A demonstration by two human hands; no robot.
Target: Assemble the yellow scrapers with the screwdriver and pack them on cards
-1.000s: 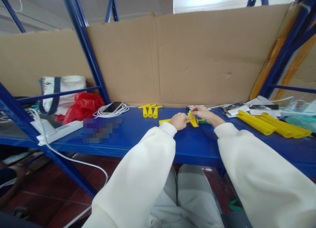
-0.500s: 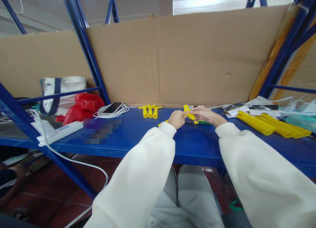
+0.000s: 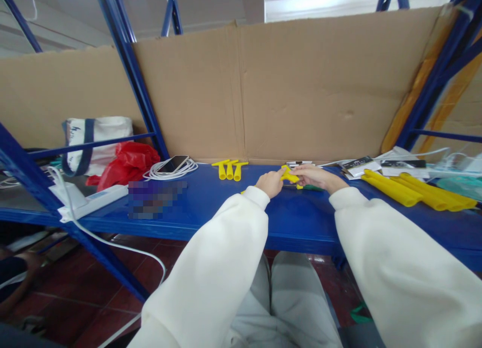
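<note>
Above the blue shelf top [image 3: 211, 207], a small yellow plastic piece [image 3: 289, 176] is between my two hands. My left hand [image 3: 270, 184] pinches its left side, and the fingers of my right hand [image 3: 314, 177] close on its right side. My fingers cover part of its shape. Beneath the right hand a dark green thing [image 3: 315, 188] shows; its kind I cannot make out. To the left of my hands, three yellow T-shaped plastic pieces [image 3: 230, 171] lie side by side near the cardboard.
Several yellow tubes [image 3: 393, 190] lie to the right, near small black-and-white boxes [image 3: 359, 166]. On the left are a phone [image 3: 173, 164] on a coiled white cable [image 3: 192, 165], a red plastic bag [image 3: 130, 159] and a white power strip [image 3: 100, 201]. A cardboard wall [image 3: 301, 92] stands behind.
The yellow piece has turned and tipped lower between my fingers; its upper end no longer stands up as high. Both hands stay in nearly the same place.
</note>
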